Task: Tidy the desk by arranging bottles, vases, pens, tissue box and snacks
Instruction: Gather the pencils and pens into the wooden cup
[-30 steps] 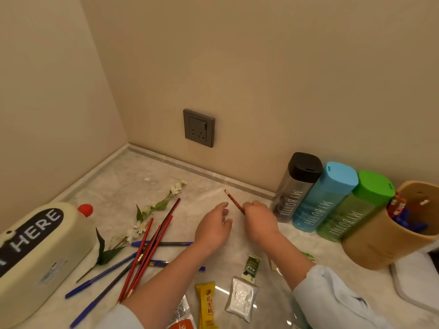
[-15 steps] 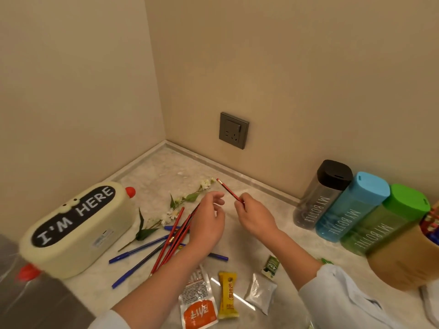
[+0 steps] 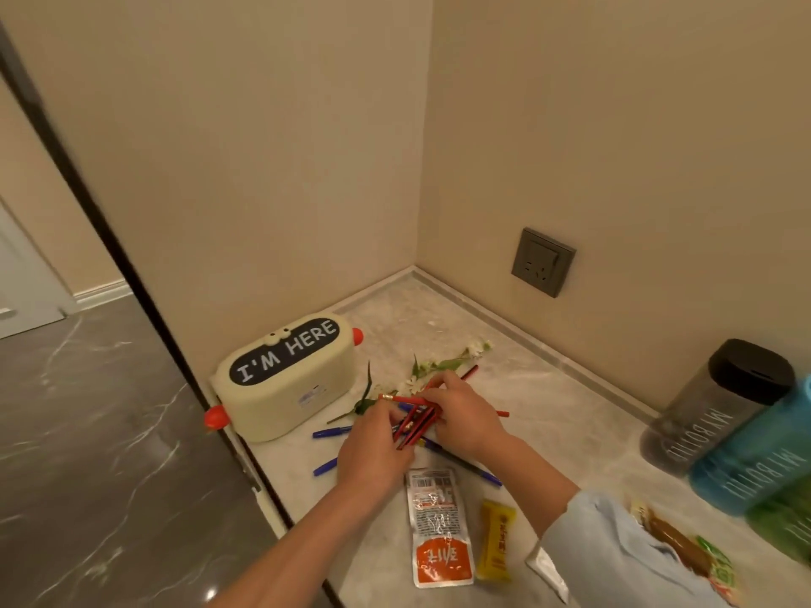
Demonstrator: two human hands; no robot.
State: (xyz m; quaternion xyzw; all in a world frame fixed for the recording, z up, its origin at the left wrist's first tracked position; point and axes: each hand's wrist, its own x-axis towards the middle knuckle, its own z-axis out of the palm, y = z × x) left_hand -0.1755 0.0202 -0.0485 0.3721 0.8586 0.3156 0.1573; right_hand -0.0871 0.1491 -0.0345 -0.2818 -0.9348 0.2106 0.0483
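Two hands [image 3: 377,449] now on red pencils [image 3: 416,425]

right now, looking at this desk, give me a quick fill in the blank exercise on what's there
The tissue box label reads I'M ____.
The left hand and right hand both hold pencils coloured ____.
The grey bottle nearest the wall socket has a ____ lid.
The yellow snack bar lies beside a white and ____ snack packet.
Missing words: HERE; red; black; orange.
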